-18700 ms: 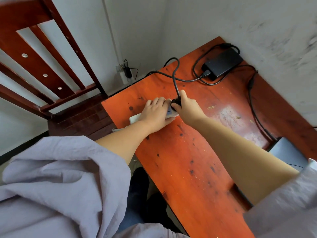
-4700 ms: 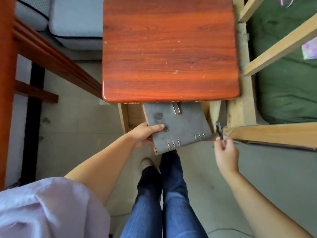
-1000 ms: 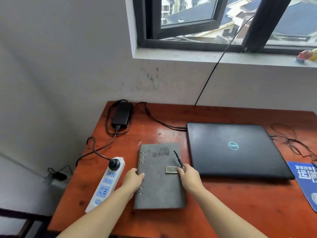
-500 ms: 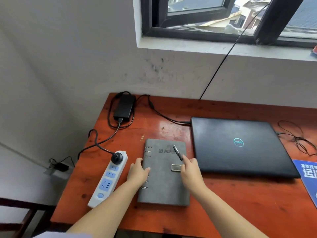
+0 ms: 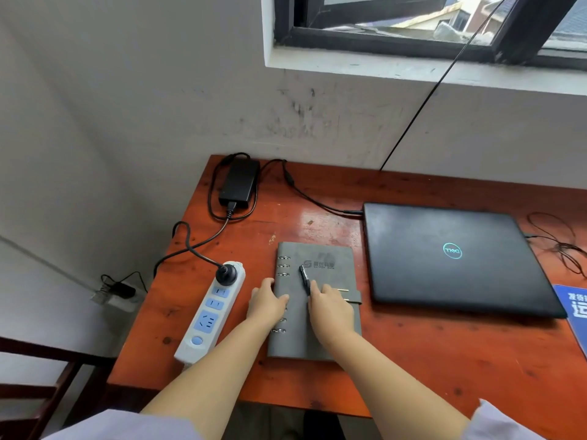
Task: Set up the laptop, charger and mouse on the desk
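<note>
A closed black laptop (image 5: 451, 258) lies flat on the red-brown desk (image 5: 413, 360), right of centre. Its black charger brick (image 5: 239, 183) sits at the far left corner, one cable running to the laptop and the other plugged into a white power strip (image 5: 211, 309). A grey ring-bound notebook (image 5: 317, 331) lies between the strip and the laptop. My left hand (image 5: 266, 301) rests flat on the notebook's ringed left edge. My right hand (image 5: 330, 308) holds a black pen (image 5: 304, 277) down on the cover. No mouse is in view.
A blue pad (image 5: 575, 312) shows at the desk's right edge, with a thin tangled black wire (image 5: 559, 242) behind it. The wall and a window sill (image 5: 413, 71) stand close behind the desk. A wall socket (image 5: 116, 293) and a dark wooden frame (image 5: 38, 392) are at the left.
The view has closed in on the desk. My right hand has slid the pen leftward onto the middle of the notebook cover; my left hand stays on the ringed edge.
</note>
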A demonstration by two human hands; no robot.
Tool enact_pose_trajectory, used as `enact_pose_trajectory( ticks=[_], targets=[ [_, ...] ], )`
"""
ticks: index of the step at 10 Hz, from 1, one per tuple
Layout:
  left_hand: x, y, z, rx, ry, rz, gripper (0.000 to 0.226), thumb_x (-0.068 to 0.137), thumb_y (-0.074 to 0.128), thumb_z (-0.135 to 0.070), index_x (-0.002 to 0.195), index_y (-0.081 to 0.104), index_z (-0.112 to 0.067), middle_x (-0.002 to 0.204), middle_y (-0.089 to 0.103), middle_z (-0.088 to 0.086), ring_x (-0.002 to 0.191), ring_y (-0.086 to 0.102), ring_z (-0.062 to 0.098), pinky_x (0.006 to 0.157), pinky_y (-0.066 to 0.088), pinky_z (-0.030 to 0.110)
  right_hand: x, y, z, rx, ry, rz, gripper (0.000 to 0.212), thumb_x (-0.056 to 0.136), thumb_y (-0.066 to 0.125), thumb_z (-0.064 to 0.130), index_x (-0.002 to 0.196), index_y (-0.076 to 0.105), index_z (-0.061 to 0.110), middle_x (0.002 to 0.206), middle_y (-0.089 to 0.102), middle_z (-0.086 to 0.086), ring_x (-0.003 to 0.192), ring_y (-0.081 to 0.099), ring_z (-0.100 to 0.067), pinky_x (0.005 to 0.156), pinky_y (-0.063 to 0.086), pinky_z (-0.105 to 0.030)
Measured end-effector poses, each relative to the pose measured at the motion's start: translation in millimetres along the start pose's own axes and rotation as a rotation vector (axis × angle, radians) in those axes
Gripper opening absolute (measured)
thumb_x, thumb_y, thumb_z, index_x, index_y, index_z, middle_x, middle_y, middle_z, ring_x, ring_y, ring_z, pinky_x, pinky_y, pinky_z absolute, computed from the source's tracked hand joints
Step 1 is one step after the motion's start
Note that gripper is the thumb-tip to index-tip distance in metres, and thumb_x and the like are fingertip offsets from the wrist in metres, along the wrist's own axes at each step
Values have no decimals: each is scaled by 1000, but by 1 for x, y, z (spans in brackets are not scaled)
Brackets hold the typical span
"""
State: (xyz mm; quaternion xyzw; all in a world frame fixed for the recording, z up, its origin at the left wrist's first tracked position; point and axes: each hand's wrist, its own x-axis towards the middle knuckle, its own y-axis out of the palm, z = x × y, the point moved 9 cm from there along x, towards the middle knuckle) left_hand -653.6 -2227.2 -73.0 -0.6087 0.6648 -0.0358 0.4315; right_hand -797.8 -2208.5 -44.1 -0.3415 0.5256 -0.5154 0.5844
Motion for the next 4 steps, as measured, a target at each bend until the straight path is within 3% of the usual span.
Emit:
enact_pose_trajectory(
  ticks=[2, 3, 4],
  targets=[
    [0, 0, 2, 9, -7, 0, 49, 85, 61, -26, 131, 45, -17, 130, 47, 16, 110, 57, 33, 97, 46, 39, -3, -8, -12, 172, 21, 25, 35, 99, 31, 30, 122, 49, 11, 112, 58, -15, 106, 54, -33, 79, 46, -39],
    [2, -1, 1, 15, 3, -3, 49, 86, 60, -27, 131, 45, -16, 131, 48, 16, 113, 54, 32, 97, 45, 36, -5, -13, -15, 309, -43, 63, 25, 98, 33, 23, 97, 54, 9, 103, 63, -20, 100, 56, -37, 77, 42, -39],
    [1, -1, 1, 18, 14, -1, 50, 85, 60, -28, 131, 45, -14, 130, 50, 15, 110, 56, 31, 94, 46, 37, -4, -20, -23, 406, -68, 98, 22, 96, 35, 17, 77, 45, 13, 93, 66, -21, 92, 58, -36, 73, 39, -36]
  ],
)
